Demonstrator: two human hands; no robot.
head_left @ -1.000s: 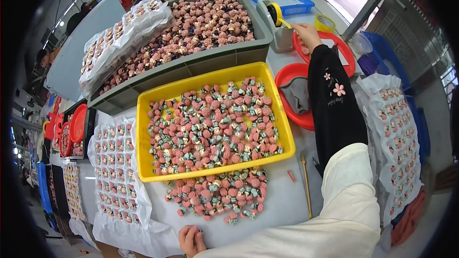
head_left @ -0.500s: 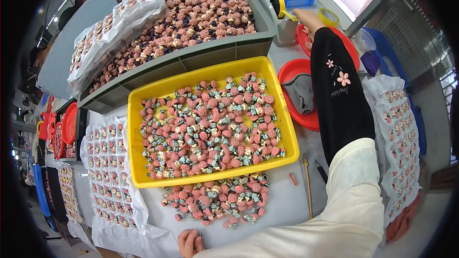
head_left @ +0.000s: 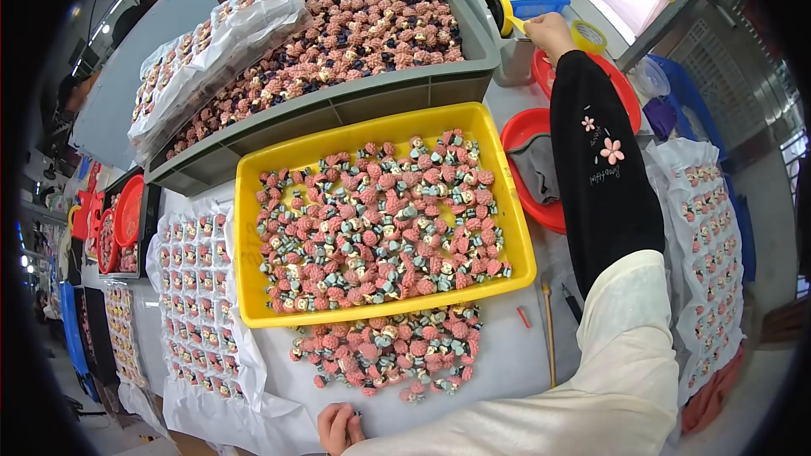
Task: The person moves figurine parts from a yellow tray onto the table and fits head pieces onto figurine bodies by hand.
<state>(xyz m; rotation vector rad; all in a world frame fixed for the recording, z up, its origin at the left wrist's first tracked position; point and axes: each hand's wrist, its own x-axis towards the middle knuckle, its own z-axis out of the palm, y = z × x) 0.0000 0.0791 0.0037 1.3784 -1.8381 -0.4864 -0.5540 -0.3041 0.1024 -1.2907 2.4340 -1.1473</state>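
My right hand [head_left: 551, 35] reaches to the tape dispenser [head_left: 512, 61] at the back right, its fingers closed on the loose end of the yellow tape [head_left: 516, 24]. At the bottom edge my left hand [head_left: 337, 429] rests with curled fingers; a tiny dark bit shows at the fingertips, too small to name. Beyond it lies a pile of small pink-and-grey figurines [head_left: 397, 355] on the white table. More such figurines fill the yellow tray [head_left: 389, 311] behind the pile.
A grey crate [head_left: 321, 105] of pink and dark figurines stands behind the yellow tray. White-lined trays of figurines lie at left [head_left: 198, 287] and right [head_left: 705, 245]. Red basins [head_left: 515, 122], a wooden stick [head_left: 550, 338] and a black pen [head_left: 570, 300] are at right.
The view has shifted slightly. My right hand shows more fully at the dispenser, with the tape end at its fingers. My left hand stays curled in about the same place.
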